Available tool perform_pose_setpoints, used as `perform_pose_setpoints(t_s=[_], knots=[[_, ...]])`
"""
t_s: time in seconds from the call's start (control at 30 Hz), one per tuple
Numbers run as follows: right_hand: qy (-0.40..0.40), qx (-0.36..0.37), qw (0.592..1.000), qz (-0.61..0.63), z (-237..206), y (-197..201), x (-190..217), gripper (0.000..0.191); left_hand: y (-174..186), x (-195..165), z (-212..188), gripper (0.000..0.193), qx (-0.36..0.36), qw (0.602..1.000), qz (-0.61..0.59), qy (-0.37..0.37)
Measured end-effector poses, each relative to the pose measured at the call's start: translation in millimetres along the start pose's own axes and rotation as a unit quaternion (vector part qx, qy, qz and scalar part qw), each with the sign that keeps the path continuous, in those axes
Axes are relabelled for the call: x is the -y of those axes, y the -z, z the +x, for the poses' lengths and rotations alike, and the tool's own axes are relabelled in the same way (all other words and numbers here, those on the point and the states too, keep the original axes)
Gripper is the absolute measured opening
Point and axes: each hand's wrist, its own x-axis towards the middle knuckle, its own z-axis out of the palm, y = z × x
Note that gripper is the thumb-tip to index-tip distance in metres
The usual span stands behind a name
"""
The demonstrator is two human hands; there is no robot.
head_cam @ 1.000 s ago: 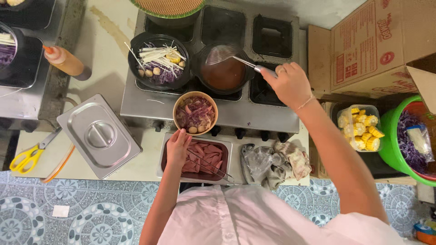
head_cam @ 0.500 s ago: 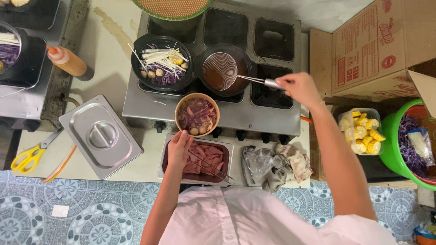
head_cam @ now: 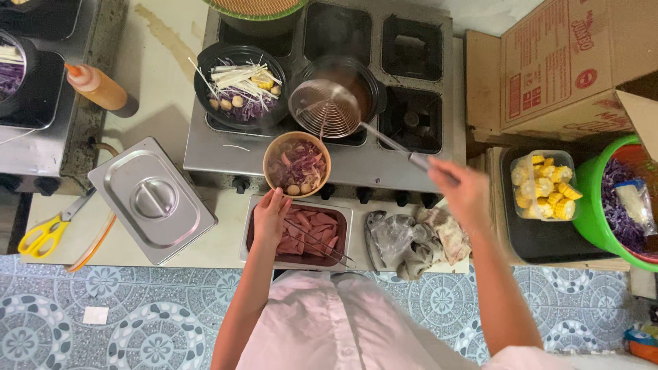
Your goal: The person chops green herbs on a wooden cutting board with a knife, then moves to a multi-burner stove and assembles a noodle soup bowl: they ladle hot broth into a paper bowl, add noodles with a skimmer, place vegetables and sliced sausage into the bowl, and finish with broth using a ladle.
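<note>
1. Spanning the upper middle of the view, a steel cooker (head_cam: 226,147) with square wells carries two dark pots; a cardboard box (head_cam: 562,62) stands to its right.
2. A green tub (head_cam: 591,205) at the right edge holds shredded purple cabbage, and beside it a clear container of corn pieces (head_cam: 546,185) rests on a dark tray.
3. A lidded steel pan (head_cam: 152,200) sits on the counter left of the cooker, with yellow-handled scissors (head_cam: 41,233) further left and an orange squeeze bottle (head_cam: 99,87) above it.
4. A steel tray of sliced pink meat (head_cam: 301,233) lies at the counter's front edge, with metal tongs (head_cam: 319,243) resting across the slices; crumpled cloths (head_cam: 418,240) lie just right of it.
5. The left black pot (head_cam: 240,85) contains white strips, purple cabbage and pale balls.
6. The right black pot (head_cam: 363,85) holds brownish liquid; a wire skimmer (head_cam: 324,108) hangs over its near-left rim, its basket tilted toward the bowl.
7. The right hand (head_cam: 466,195) is closed around the end of the skimmer's long handle, fingers wrapped tight; the handle runs diagonally up-left to the basket.
8. A tan bowl (head_cam: 297,164) of purple cabbage, pink slices and pale balls sits at the cooker's front edge, just below the skimmer basket.
9. The left hand (head_cam: 271,219) holds the bowl from beneath its near-left rim, thumb (head_cam: 282,199) against the rim; whether the fingers curl fully under cannot be told.
</note>
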Motion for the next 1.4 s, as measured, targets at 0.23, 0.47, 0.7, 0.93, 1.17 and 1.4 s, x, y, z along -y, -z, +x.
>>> perform_pose_setpoints(t_s=[0.23, 0.47, 0.7, 0.93, 1.17, 1.4], knots=[[0.144, -0.040, 0.983, -0.106, -64, -19, 45, 0.033, -1, 0, 2, 0.057, -0.007, 1.000, 0.007, 0.001], [0.210, -0.057, 0.966, -0.141, -85, -15, 58, 0.030, 0, 1, 1, 0.055, -0.004, 1.000, -0.002, 0.012], [0.197, -0.066, 0.963, -0.174, -109, -25, 64, 0.034, -2, -4, 2, 0.050, 0.012, 0.999, -0.005, 0.029], [0.199, -0.070, 0.964, -0.163, -123, -38, 69, 0.038, -3, -6, -1, 0.043, 0.025, 0.999, -0.011, 0.042], [0.098, -0.097, 0.985, -0.100, -149, -49, 62, 0.033, -8, 0, -13, 0.034, 0.046, 0.998, -0.014, 0.035], [-0.160, -0.091, 0.981, 0.060, -172, -55, 24, 0.026, -27, 18, -25, 0.030, 0.050, 0.998, -0.033, 0.028]])
